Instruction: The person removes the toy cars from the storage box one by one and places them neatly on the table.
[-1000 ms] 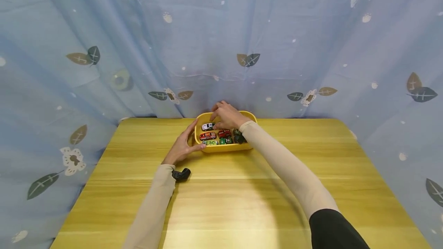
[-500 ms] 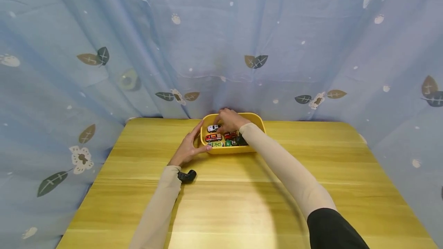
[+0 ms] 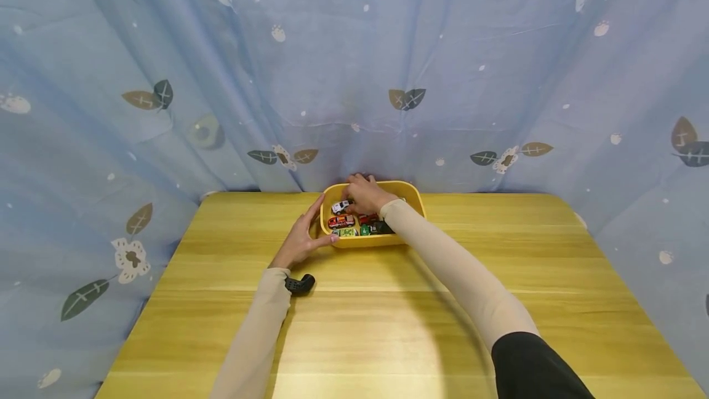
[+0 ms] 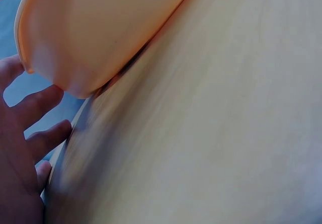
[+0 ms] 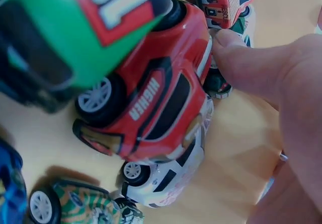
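Two hands at the yellow tray, which sits on the wooden table at its far edge, just before the blue curtain. Left hand lies against the tray's left wall, fingers straight, thumb touching the near left corner; it grips nothing. Right hand reaches down inside the tray among the toy cars. Wrist view: thumb presses the side of the red car, which rests on top of a white car; the other fingers are hidden, so a full grip is probable but I cannot tell. Green car touches the red car's other side. Black clip lies near the tray, beside the left sleeve.
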